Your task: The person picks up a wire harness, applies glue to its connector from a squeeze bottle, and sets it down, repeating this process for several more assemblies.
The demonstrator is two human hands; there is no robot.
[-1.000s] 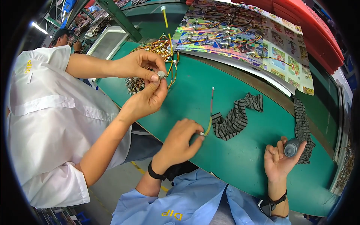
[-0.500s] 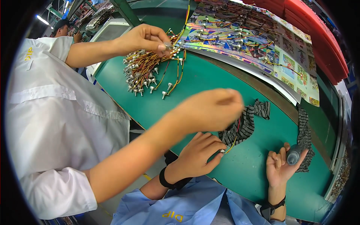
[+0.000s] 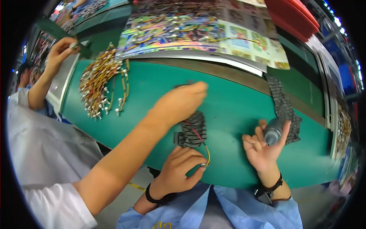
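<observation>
My left hand pinches a small metal potentiometer between thumb and fingertips. Its red and yellow wires rise from it across a crumpled grey-and-black striped cloth on the table. To the right, my right hand is palm up and curled around a small dark grey bottle, its nozzle end pointing toward me. Just beyond my left hand, a co-worker's closed hand hangs over the cloth; whether it holds anything is unclear. The co-worker's other hand holds a small part at the far left.
A heap of wired potentiometers lies on the green table at left. Beyond the table edge, more wired parts lie on a printed sheet. Red trays stand far right. Another striped strip lies beyond my right hand.
The whole view has swung, so the table appears shifted left. The co-worker's far hand has moved left, away from the heap. My hands keep the same holds on potentiometer and bottle.
</observation>
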